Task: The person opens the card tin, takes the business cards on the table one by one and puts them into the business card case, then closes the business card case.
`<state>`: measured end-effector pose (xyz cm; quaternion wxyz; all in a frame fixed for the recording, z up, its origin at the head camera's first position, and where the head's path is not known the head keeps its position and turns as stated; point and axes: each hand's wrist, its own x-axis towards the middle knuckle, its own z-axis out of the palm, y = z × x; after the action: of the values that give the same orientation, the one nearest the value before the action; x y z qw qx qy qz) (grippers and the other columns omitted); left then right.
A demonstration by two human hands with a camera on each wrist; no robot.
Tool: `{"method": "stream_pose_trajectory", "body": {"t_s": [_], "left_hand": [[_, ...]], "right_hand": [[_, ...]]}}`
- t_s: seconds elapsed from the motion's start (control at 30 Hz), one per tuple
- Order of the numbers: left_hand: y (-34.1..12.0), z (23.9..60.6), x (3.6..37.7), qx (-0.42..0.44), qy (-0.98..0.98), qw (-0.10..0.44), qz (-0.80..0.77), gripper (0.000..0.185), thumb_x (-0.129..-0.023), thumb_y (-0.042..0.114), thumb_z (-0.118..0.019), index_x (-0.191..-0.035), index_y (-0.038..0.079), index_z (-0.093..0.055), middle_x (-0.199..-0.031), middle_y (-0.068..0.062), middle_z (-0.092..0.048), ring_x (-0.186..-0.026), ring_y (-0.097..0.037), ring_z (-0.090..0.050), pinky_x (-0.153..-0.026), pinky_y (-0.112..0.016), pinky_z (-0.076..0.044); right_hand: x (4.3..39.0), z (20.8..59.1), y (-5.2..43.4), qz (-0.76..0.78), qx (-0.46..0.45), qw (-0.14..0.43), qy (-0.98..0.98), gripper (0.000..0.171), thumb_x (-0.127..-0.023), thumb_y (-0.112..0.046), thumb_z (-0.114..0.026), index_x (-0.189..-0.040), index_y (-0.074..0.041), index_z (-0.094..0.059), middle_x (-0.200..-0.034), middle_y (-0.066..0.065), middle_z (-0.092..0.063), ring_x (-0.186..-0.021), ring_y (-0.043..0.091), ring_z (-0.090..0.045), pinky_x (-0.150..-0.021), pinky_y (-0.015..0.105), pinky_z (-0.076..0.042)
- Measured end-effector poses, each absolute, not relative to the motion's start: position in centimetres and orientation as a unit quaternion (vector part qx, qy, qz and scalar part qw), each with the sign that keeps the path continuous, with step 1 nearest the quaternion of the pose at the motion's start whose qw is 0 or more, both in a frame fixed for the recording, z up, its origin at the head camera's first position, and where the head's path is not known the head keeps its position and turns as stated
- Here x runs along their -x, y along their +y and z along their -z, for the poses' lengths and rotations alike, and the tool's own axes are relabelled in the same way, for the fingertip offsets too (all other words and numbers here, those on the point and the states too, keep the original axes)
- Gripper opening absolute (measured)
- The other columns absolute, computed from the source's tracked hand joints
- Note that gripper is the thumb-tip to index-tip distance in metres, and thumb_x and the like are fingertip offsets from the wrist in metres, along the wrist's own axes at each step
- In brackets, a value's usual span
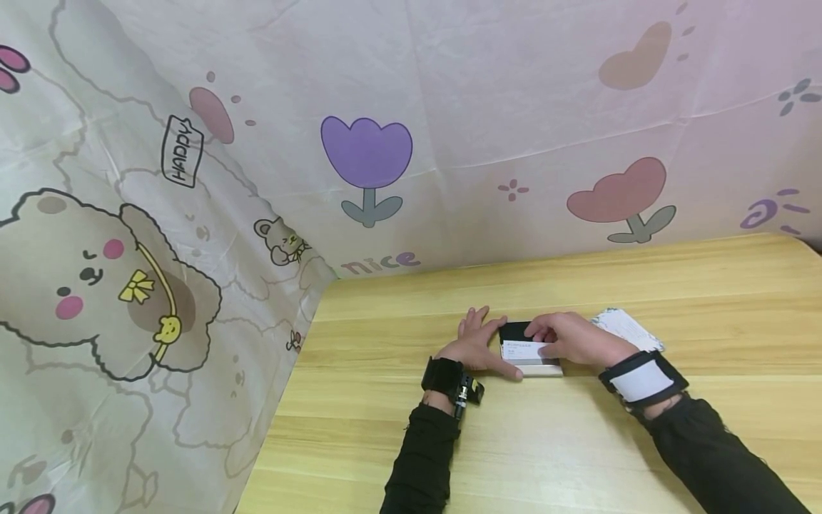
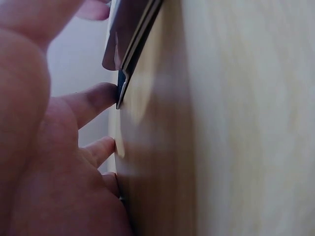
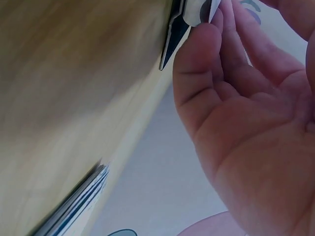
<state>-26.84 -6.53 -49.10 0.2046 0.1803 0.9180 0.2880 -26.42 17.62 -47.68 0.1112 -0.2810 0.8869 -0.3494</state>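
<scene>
My left hand [image 1: 478,343] lies flat on the counter [image 1: 578,442] with fingers spread and straight, its fingertips touching the left edge of the black card case [image 1: 516,331] and its thumb stretched along the near side of the case; the left wrist view shows those fingers [image 2: 91,103] pressed against the case's thin edge [image 2: 129,54]. My right hand [image 1: 571,339] rests over the right part of the case, its curled fingers pinching a white business card [image 1: 523,350] that lies on top of the case; in the right wrist view the fingertips [image 3: 206,44] close on the card's edge [image 3: 197,12]. The case sits on the wooden counter, roughly mid-width and closer to the far wall than to me. Just right of the case, partly behind my right wrist, lies a small stack of white cards [image 1: 626,328]. Behind the case hangs a cartoon-print cloth [image 1: 449,107] with tulips, hearts and bears, wrapping round to the left of the case as well.
</scene>
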Motion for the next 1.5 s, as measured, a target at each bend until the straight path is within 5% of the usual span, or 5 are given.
{"method": "stream_pose_trajectory", "body": {"t_s": [0.37, 0.87, 1.0, 1.13, 1.5], "left_hand": [[-6.5, 49.0, 26.8, -0.182, 0.919, 0.203, -0.285, 0.113, -0.070, 0.050, -0.093, -0.164, 0.033, -0.032, -0.174, 0.002, -0.001, -0.158, -0.022, 0.015, -0.127, -0.056, -0.003], [-6.6, 49.2, 26.9, -0.184, 0.917, 0.203, -0.290, 0.114, -0.070, 0.051, -0.093, -0.164, 0.035, -0.031, -0.174, 0.003, 0.000, -0.158, -0.021, 0.016, -0.126, -0.059, -0.003], [-6.6, 49.2, 26.9, -0.185, 0.916, 0.205, -0.292, 0.113, -0.070, 0.050, -0.093, -0.164, 0.034, -0.031, -0.174, 0.002, 0.001, -0.158, -0.022, 0.016, -0.126, -0.057, -0.001], [-6.6, 49.1, 26.9, -0.188, 0.914, 0.207, -0.293, 0.113, -0.071, 0.048, -0.093, -0.164, 0.033, -0.031, -0.174, 0.001, 0.002, -0.158, -0.022, 0.017, -0.126, -0.056, 0.001], [-6.5, 48.6, 26.6, -0.181, 0.918, 0.208, -0.286, 0.114, -0.071, 0.047, -0.094, -0.164, 0.033, -0.030, -0.174, 0.001, 0.002, -0.158, -0.023, 0.015, -0.125, -0.062, -0.006]], "right_hand": [[26.3, 47.7, 17.7, 0.342, 0.302, 0.115, 0.882, 0.015, -0.091, -0.003, -0.075, -0.104, -0.010, -0.077, -0.097, -0.003, -0.072, -0.085, 0.013, -0.060, -0.075, 0.034, -0.053], [27.0, 47.4, 19.3, 0.333, 0.224, 0.040, 0.915, 0.017, -0.093, -0.006, -0.071, -0.108, 0.003, -0.072, -0.094, 0.007, -0.072, -0.087, 0.023, -0.066, -0.077, 0.045, -0.057], [27.1, 47.2, 20.5, 0.304, 0.154, -0.007, 0.940, 0.025, -0.093, -0.006, -0.069, -0.113, 0.010, -0.068, -0.101, 0.026, -0.069, -0.096, 0.041, -0.064, -0.084, 0.057, -0.053], [26.9, 46.8, 21.8, 0.290, 0.073, -0.010, 0.954, 0.050, -0.090, -0.009, -0.070, -0.131, 0.016, -0.053, -0.128, 0.049, -0.046, -0.115, 0.064, -0.040, -0.094, 0.069, -0.037], [26.9, 46.5, 24.7, 0.265, 0.044, 0.055, 0.962, 0.056, -0.088, -0.006, -0.072, -0.131, 0.021, -0.049, -0.115, 0.050, -0.051, -0.090, 0.058, -0.053, -0.066, 0.058, -0.049]]}}
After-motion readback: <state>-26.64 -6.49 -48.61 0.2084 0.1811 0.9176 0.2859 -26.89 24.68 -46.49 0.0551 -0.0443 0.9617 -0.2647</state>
